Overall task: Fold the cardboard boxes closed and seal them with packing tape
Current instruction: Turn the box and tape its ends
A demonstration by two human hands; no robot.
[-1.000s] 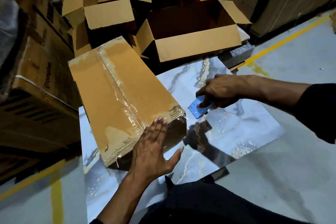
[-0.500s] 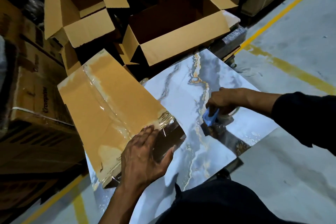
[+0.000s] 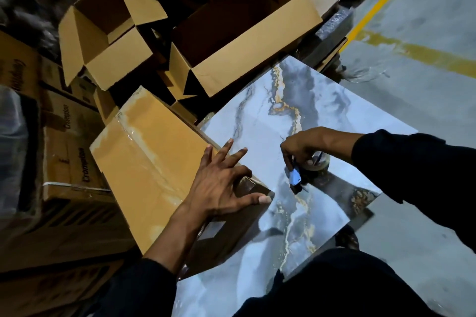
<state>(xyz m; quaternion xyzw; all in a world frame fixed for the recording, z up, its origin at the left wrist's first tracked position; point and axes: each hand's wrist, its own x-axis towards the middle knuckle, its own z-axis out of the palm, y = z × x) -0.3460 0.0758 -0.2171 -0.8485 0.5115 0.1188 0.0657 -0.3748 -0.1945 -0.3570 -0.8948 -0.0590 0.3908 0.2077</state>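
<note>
Cardboard, brown: sealed box lying tilted at left of marbled tile slab, clear packing tape running shiny along top seam. Left hand spread flat on near right corner of box, fingers straight and splayed, thumb stretched toward corner edge, pressing rather than gripping. Right hand over slab, well apart from box, fingers curled round tape dispenser; blue blade guard poking out below knuckles, clear tape roll partly hidden behind fingers. Dispenser touching or just above slab surface, cannot tell which. Dark sleeves on both forearms. Behind sealed box, two open boxes with flaps standing up, interiors dark. Printed cartons stacked at left, lettering too blurred to read fully. Grey concrete floor at right, crossed by yellow painted line.
</note>
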